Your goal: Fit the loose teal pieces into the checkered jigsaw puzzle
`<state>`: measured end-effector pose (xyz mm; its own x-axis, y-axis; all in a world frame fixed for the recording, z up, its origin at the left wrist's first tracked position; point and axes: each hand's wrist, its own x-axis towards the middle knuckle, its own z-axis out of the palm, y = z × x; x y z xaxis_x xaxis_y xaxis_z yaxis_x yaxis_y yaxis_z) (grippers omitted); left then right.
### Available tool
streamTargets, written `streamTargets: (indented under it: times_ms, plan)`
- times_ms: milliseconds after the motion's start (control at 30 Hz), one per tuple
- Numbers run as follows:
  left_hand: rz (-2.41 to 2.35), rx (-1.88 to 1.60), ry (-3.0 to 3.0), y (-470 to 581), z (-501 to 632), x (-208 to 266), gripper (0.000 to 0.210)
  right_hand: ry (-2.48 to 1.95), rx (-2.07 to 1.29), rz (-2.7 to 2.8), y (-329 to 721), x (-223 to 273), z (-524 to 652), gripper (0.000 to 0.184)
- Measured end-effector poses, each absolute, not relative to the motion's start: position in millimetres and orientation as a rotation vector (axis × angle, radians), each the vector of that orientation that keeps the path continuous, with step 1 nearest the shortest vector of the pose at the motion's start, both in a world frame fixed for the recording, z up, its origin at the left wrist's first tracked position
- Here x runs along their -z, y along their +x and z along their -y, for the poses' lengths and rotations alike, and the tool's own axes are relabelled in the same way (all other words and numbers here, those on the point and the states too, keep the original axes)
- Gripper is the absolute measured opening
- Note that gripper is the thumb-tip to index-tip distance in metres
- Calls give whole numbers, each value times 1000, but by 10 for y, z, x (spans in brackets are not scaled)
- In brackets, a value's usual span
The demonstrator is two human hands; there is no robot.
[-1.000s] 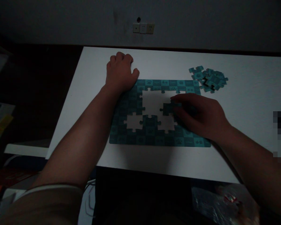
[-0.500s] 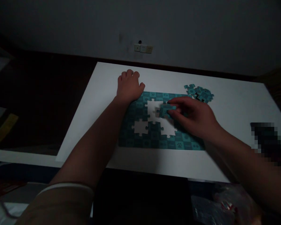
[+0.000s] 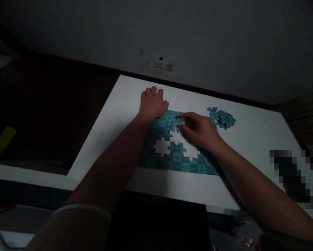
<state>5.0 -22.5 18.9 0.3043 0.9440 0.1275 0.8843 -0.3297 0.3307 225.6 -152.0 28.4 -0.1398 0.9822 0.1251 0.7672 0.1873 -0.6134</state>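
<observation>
A teal jigsaw puzzle [image 3: 176, 161] with a checkered paw-print pattern lies on the white table, with white gaps in its middle. In the fingertips of my right hand [image 3: 199, 129] is a teal puzzle piece [image 3: 174, 124], held over the upper gap of the puzzle. It looks nearly level with the pieces around it; whether it sits in the gap I cannot tell. My left hand [image 3: 153, 104] rests palm down at the puzzle's upper left corner, its fingers bent a little and the thumb apart. My left forearm hides the puzzle's left side.
Loose puzzle pieces [image 3: 226, 119] lie heaped on the table [image 3: 246, 153] beyond my right hand. A pixelated dark object [image 3: 292, 176] is at the right. Behind the table stands a wall with sockets [image 3: 163, 65]. Clear plastic bags [image 3: 246, 232] show below the front edge.
My right hand has carried the puzzle piece left and away from me, onto the upper gap. My left hand stays at the corner. The whole view has shifted and tilted slightly.
</observation>
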Motion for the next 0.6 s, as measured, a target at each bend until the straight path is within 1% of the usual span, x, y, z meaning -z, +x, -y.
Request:
streamTargets:
  times_ms: [333,500,600]
  plan:
    - [-1695,-450,2393,49,240,-191,45,-1631,-439,1923,2213,-239,1495,42]
    - [-1685,-448,2376,47,234,-197,43,-1681,-346,2047,2198,-265,1511,30]
    - [-1672,-451,2362,46,238,-206,45,-1672,-234,2154,2178,-269,1526,30]
